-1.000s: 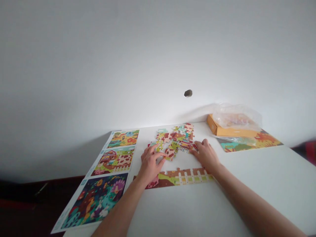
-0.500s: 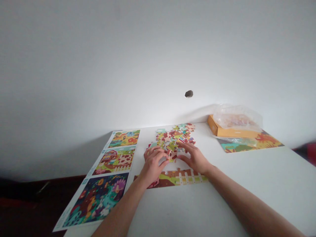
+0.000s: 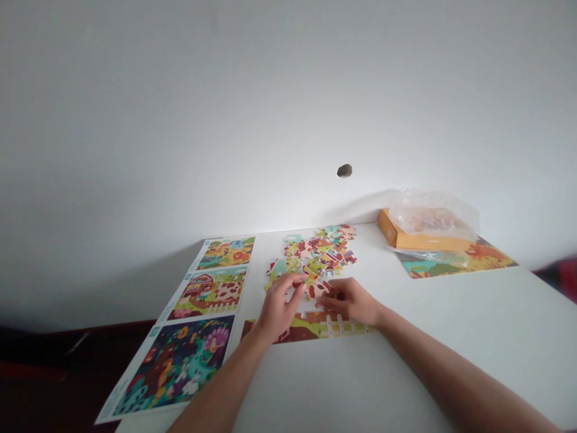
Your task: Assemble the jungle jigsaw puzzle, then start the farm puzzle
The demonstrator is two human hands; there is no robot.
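Note:
My left hand point(image 3: 280, 304) bends its thumb and index finger round the left edge of a puzzle piece point(image 3: 317, 290) with cream and brown patches. On the opposite side, the curled fingers and thumb of my right hand point(image 3: 354, 300) pinch this same piece. Its exact outline is partly hidden by the fingertips. Just below lies a joined puzzle strip point(image 3: 311, 329) showing a white fence and brown and green ground; my left hand covers part of it. Beyond both hands spreads a heap of loose puzzle pieces point(image 3: 318, 249), many overlapping.
On the left lies a printed sheet point(image 3: 241, 307) with three pictures, the middle one a farm scene. A yellow box point(image 3: 433, 243) under a clear plastic bag point(image 3: 457, 213) rests at the back right, partly over a colourful picture board point(image 3: 451, 267). A wall point(image 3: 270, 120) rises behind the table.
My right hand has drawn down towards me and its spread fingers have curled in. My left fingers have closed towards the patched piece, which now sits between both hands.

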